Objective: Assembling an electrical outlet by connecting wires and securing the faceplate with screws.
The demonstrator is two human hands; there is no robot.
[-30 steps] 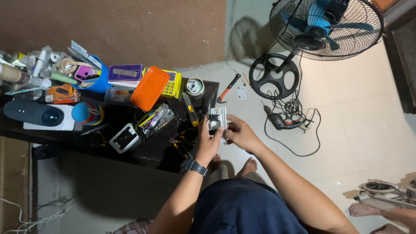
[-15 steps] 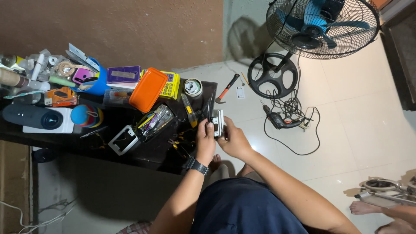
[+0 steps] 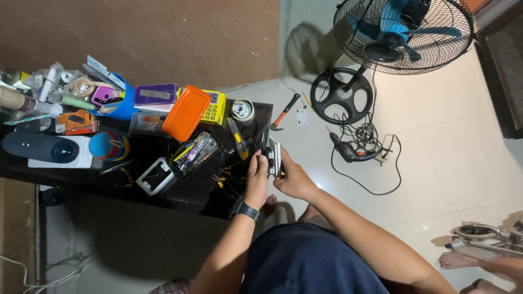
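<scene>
**Head view: both hands on a small white part**

Head view: the left hand (image 3: 257, 179) and right hand (image 3: 291, 177) together grasp a small white part (image 3: 275, 157) over the near edge of the dark table (image 3: 190, 190). Pliers (image 3: 226, 182) lie just beside the left hand; an orange lid (image 3: 186, 112) sits farther back.
</scene>
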